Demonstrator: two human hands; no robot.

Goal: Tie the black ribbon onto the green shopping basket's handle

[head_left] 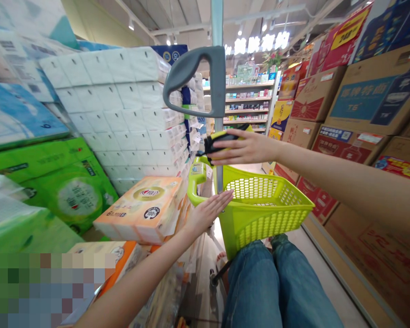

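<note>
A flat black-and-yellow packet (222, 140) sits gripped in the right hand (248, 148) above a lime-green plastic basket (259, 214), while an orange-and-white tissue pack (143, 209) lies just beside the open left hand (208, 214).

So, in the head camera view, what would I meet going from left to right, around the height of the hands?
Green tissue packs → tissue pack → left hand → lime basket → cardboard boxes

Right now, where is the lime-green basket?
In the head view, the lime-green basket sits low at centre, above the denim knees, under the right hand, beside the left hand.
</note>
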